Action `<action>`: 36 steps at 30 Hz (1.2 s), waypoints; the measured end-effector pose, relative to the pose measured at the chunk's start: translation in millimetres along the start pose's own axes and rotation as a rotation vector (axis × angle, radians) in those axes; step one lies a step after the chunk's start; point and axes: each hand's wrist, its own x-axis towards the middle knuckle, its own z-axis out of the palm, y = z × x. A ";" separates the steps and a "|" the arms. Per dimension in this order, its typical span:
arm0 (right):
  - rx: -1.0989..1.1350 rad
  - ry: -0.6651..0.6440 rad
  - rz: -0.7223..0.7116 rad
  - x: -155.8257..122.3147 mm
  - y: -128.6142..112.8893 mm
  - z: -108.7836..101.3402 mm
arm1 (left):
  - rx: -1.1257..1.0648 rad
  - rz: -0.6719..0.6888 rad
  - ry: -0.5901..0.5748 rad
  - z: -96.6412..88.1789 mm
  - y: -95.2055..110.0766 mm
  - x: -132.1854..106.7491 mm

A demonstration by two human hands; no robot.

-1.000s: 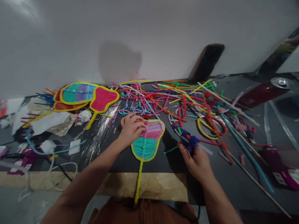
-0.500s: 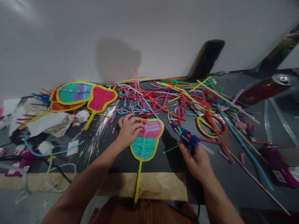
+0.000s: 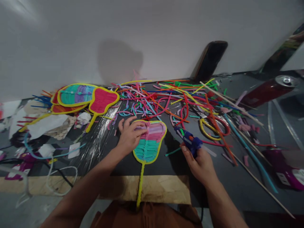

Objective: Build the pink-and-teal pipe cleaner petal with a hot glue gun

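A yellow-rimmed pipe-cleaner fan (image 3: pixel 149 145), teal below and pink and lilac above, lies flat on the dark table with its yellow handle pointing toward me. My left hand (image 3: pixel 129 134) presses on the fan's upper left part, fingers stretched out over the pink strips. To the right of the fan, my right hand (image 3: pixel 200 163) grips a blue glue gun (image 3: pixel 190 142) whose nozzle points up and left, a little short of the fan's right rim.
A tangle of loose pipe cleaners (image 3: pixel 171 98) covers the table's back. Finished fans (image 3: pixel 87 96) lie at the back left beside crumpled paper. A black phone (image 3: pixel 209 60) leans on the wall. A dark red can (image 3: pixel 268 90) lies at right; wooden sticks (image 3: pixel 232 104) cross the right side.
My left hand's fingers have spread and slid a little further onto the fan's pink strips. My right hand and the glue gun have barely moved.
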 end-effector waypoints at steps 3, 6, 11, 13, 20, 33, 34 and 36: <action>-0.007 0.007 -0.002 0.5 -0.5 -0.1 | -0.003 0.014 -0.006 1.2 -1.1 0.7; -0.007 0.010 -0.001 0.7 -0.8 -0.1 | -0.017 0.002 0.009 -1.6 -1.6 0.3; -0.002 -0.007 0.003 0.7 -0.1 0.3 | 0.018 -0.015 0.031 -5.0 -0.4 -5.9; -0.004 -0.009 0.009 0.8 0.3 0.6 | 0.045 0.001 0.023 -4.1 1.1 -8.9; -0.007 0.012 0.031 0.7 0.8 1.0 | 0.039 -0.047 0.111 -14.1 6.7 -12.6; -0.582 0.048 -0.319 -7.6 10.1 -9.1 | 0.055 -0.106 0.036 -24.0 17.9 -63.1; -0.636 0.051 -0.323 -9.9 13.0 -11.2 | 0.056 -0.104 0.039 -23.2 18.2 -66.3; -0.715 0.048 -0.293 -14.4 19.0 -17.2 | 0.055 -0.116 0.052 -21.7 18.9 -72.4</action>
